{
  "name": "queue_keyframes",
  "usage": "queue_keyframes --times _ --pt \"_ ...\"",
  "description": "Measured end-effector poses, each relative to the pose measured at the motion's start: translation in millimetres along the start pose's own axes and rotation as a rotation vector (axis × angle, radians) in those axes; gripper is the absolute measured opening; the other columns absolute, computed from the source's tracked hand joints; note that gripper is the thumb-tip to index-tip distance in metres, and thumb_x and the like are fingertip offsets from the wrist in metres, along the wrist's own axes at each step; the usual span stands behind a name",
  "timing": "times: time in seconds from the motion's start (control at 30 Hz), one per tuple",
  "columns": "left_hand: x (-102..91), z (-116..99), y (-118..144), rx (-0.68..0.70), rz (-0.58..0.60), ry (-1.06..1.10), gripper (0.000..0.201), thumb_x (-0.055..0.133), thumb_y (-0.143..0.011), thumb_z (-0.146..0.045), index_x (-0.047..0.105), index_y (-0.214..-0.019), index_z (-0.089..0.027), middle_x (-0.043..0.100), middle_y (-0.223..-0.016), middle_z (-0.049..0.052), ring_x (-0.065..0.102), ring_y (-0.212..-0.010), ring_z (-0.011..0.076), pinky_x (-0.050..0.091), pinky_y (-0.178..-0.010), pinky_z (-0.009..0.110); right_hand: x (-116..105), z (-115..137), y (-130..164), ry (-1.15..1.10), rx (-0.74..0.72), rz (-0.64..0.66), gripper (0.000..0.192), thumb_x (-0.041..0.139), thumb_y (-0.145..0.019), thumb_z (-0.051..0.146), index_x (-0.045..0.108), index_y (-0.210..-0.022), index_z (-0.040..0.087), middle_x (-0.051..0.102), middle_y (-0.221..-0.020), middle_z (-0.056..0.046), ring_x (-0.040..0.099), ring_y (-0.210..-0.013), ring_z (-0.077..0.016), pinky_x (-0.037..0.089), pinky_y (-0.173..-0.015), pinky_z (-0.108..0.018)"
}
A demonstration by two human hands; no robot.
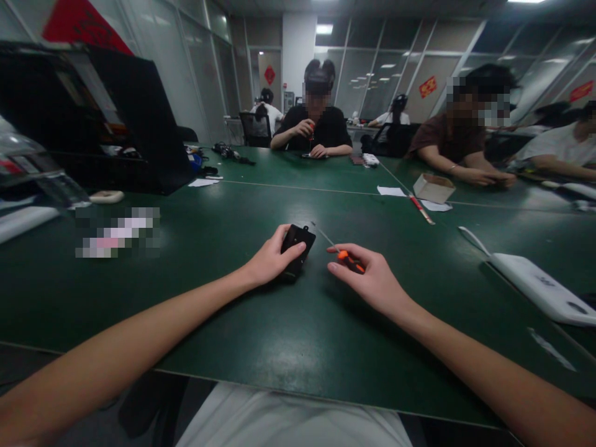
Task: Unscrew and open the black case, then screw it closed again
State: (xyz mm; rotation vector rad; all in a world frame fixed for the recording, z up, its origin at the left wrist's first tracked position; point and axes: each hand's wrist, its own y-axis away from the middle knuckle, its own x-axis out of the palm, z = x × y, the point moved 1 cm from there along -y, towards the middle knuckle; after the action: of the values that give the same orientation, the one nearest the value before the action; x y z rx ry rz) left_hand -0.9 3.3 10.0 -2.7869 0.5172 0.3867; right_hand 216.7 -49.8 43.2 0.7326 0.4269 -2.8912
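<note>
My left hand point(270, 259) grips a small black box-shaped device point(298, 243) that rests on the green table point(261, 323). My right hand point(367, 279) holds a thin screwdriver point(347, 256) with an orange handle; its metal shaft points up and left, with the tip close to the top of the black device. Both forearms reach in from the near edge of the table.
A white flat device point(540, 285) lies at the right. A small cardboard box point(434, 187), a red pen point(421, 210) and paper slips lie further back. A black open case point(116, 118) stands at the left. Other people sit at the far side.
</note>
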Motion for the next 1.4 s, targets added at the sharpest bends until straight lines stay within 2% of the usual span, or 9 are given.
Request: queue_keyframes --times 0.13,0.27,0.5,0.63,0.73,0.9,1.0,1.13,1.4 --pt "2.4 -10 5 -0.178 0.306 0.284 0.045 0.062 -0.085 -0.053 0.048 -0.112 -0.018 0.069 -0.1 0.01 0.066 -0.071 0.0172 0.051 -0.061 0.028 -3 1 -2 0.039 0.038 -0.007 0.048 0.068 -0.082 0.046 0.067 -0.12 0.017 0.066 -0.083 -0.002 0.062 -0.075 -0.0199 0.049 -0.071 -0.032" --pt "4.0 -19 9 -0.105 0.415 0.262 0.041 0.067 -0.083 -0.046 0.062 -0.111 -0.017 0.069 -0.105 0.009 0.068 -0.08 0.0191 0.054 -0.07 0.03 -2 -4 -5 0.057 0.06 0.162 0.044 0.066 -0.084 0.049 0.071 -0.112 0.016 0.071 -0.087 -0.004 0.065 -0.08 -0.0229 0.049 -0.073 -0.033" --pt "3.2 -17 6 -0.029 0.385 0.083 0.043 0.068 -0.084 -0.041 0.066 -0.121 -0.019 0.072 -0.111 0.008 0.069 -0.092 0.0236 0.053 -0.082 0.036 -2 -7 -6 0.045 0.03 0.211 0.038 0.068 -0.084 0.044 0.071 -0.111 0.017 0.074 -0.1 -0.005 0.067 -0.091 -0.0244 0.049 -0.083 -0.035" --pt "4.6 -17 5 -0.058 0.384 0.097 0.05 0.071 -0.08 -0.041 0.061 -0.123 -0.018 0.071 -0.084 0.004 0.068 -0.076 0.021 0.052 -0.067 0.03 -1 -4 -5 0.062 0.056 0.231 0.035 0.068 -0.083 0.045 0.073 -0.101 0.016 0.073 -0.092 -0.004 0.066 -0.087 -0.0238 0.048 -0.08 -0.034" --pt "2.3 -14 4 -0.108 0.339 0.227 0.049 0.07 -0.079 -0.046 0.063 -0.119 -0.018 0.072 -0.088 0.006 0.068 -0.08 0.0222 0.051 -0.067 0.03 0 -2 -4 0.001 0.104 0.195 0.033 0.072 -0.078 0.043 0.073 -0.096 0.016 0.071 -0.086 -0.003 0.063 -0.079 -0.0206 0.047 -0.07 -0.03" --pt "-0.8 -1 0 -0.163 0.207 0.653 0.071 0.057 -0.079 -0.07 0.051 -0.131 -0.02 0.068 -0.112 0.015 0.071 -0.085 0.0263 0.054 -0.077 0.04 2 -9 -7 -0.438 0.351 0.068 0.034 0.075 -0.075 0.048 0.063 -0.082 0.017 0.05 -0.061 0.005 0.031 -0.041 -0.0049 0.018 -0.038 -0.019" --pt "6.9 5 -1 -0.074 0.159 0.588 0.09 0.08 -0.063 -0.059 0.041 -0.136 -0.023 0.066 -0.113 0.014 0.07 -0.085 0.0245 0.052 -0.07 0.032 8 -14 -8 -0.738 0.484 0.06 0.036 0.075 -0.075 0.046 0.055 -0.076 0.017 0.052 -0.066 0.003 0.024 -0.041 -0.0018 0.011 -0.035 -0.015" --pt "18.9 5 -1 -0.048 -0.008 0.529 0.069 0.085 -0.062 -0.04 0.054 -0.119 -0.021 0.065 -0.118 0.012 0.065 -0.1 0.0239 0.053 -0.076 0.031 22 -12 -4 -0.926 0.588 0.171 0.027 0.07 -0.081 0.041 0.057 -0.085 0.018 0.059 -0.069 0.001 0.025 -0.041 -0.0021 0.015 -0.033 -0.011" --pt "20.6 0 8 -0.072 0.171 0.729 0.037 0.079 -0.071 -0.034 0.069 -0.103 -0.018 0.073 -0.106 0.009 0.067 -0.099 0.0247 0.05 -0.092 0.038 38 -11 3 -1.006 0.519 0.371 0.026 0.062 -0.09 0.041 0.059 -0.089 0.015 0.066 -0.074 -0.004 0.025 -0.041 -0.0016 0.016 -0.033 -0.009"
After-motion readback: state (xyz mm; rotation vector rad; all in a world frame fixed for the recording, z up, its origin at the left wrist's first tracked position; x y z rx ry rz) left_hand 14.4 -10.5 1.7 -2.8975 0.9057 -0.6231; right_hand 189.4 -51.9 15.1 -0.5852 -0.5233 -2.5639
